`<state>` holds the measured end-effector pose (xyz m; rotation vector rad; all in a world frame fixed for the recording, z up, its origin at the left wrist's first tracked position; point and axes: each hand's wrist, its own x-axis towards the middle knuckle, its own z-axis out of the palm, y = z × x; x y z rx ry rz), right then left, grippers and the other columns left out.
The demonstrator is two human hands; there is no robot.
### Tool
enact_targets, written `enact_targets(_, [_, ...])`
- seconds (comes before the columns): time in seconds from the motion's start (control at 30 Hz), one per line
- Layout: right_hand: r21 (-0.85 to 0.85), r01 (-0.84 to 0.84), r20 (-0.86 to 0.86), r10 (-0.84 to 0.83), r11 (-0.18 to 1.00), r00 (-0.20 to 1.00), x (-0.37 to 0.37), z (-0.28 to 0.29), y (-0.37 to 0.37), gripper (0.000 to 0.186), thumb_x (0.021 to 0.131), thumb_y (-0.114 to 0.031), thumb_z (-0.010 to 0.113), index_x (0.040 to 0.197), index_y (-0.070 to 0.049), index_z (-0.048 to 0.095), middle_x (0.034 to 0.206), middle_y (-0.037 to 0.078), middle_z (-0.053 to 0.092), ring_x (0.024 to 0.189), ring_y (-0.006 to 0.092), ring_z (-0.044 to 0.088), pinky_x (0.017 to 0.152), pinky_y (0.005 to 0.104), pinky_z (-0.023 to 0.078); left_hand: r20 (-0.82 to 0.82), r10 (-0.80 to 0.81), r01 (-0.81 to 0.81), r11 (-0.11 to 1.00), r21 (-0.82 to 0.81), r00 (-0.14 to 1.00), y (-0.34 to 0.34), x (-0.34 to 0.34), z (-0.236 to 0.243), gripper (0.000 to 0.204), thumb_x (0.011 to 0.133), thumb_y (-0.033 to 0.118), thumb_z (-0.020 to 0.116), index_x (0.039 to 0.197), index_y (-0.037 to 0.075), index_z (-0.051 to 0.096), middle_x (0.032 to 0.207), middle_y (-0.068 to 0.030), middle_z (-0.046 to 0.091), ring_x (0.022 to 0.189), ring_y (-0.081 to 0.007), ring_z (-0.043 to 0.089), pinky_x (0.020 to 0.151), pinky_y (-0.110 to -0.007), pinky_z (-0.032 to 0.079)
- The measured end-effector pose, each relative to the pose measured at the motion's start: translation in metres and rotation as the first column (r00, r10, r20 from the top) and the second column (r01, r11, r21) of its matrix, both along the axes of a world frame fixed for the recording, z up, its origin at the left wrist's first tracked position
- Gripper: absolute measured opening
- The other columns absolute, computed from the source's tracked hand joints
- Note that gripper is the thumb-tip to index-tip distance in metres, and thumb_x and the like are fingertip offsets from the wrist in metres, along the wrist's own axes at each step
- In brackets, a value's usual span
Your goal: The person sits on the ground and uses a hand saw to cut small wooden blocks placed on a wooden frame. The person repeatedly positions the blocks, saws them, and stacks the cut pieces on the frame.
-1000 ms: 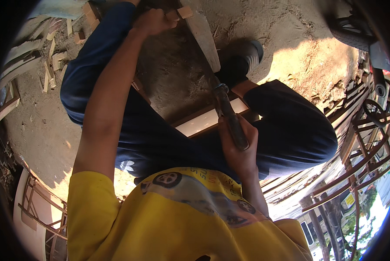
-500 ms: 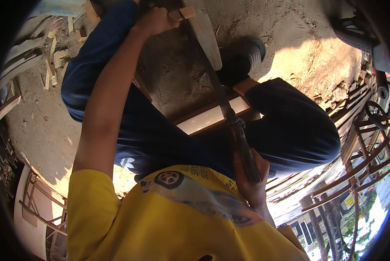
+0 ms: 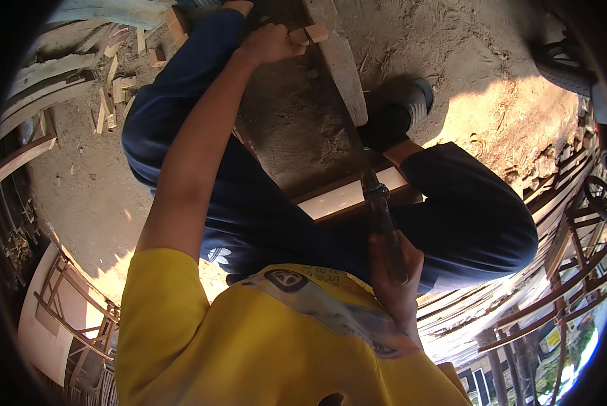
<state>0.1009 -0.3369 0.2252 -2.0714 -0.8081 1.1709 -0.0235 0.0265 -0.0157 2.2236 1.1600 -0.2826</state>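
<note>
Far from my body, my left hand (image 3: pixel 273 44) is closed on a small wooden block (image 3: pixel 298 36). A dark gap separates that block from another piece of wood (image 3: pixel 317 32) on its right. My right hand (image 3: pixel 406 265), low near my shirt, wraps round the dark straight handle (image 3: pixel 387 233) of what looks like a long hand saw. Its thin dark blade (image 3: pixel 351 128) runs away from me toward the gap at the wood; its far end is hard to make out. A pale plank (image 3: pixel 340 64) lies beside the blade.
A light board (image 3: pixel 351 196) lies between my bent legs. Wood offcuts (image 3: pixel 110 101) are scattered on the dirt floor (image 3: pixel 80 176) at left, by stacked planks (image 3: pixel 66 88). My shoe (image 3: pixel 412 101) stands right of the blade. Wooden frames (image 3: pixel 567 291) are at right, a tyre (image 3: pixel 564 64) far right.
The whole view has shifted, so the scene sits further right and lower. Against my legs, my right hand and the saw have slid a little away from me. My left hand still grips the block.
</note>
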Motion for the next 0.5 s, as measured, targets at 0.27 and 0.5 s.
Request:
enact_targets(0.27, [-0.118, 0.025, -0.005, -0.026, 0.993, 1.0, 0.008, -0.006, -0.002, 0.011, 0.085, -0.005, 0.06, 0.076, 0.001, 0.057, 0.055, 0.006, 0.052, 0.053, 0.0043, 0.05, 0.045, 0.0255, 0.037, 0.024, -0.094, 0.096, 0.99, -0.103, 0.995, 0.03, -0.046, 0.118, 0.07, 0.078, 0.055, 0.063, 0.122, 0.001, 0.054, 0.115, -0.0174, 0.059, 0.106, -0.0271, 0.058, 0.088, -0.033, 0.045])
enact_targets(0.5, [-0.008, -0.038, 0.067, 0.039, 0.999, 0.997, 0.002, -0.004, 0.002, 0.009, 0.085, -0.006, 0.061, 0.08, 0.002, 0.059, 0.059, 0.006, 0.055, 0.054, 0.0063, 0.05, 0.048, 0.0272, 0.04, 0.803, 0.586, -0.833, 0.495, -0.25, 0.107, 0.01, -0.227, 0.142, 0.045, 0.089, 0.036, 0.053, 0.114, -0.002, 0.056, 0.109, -0.0122, 0.064, 0.094, -0.0219, 0.065, 0.078, -0.03, 0.049])
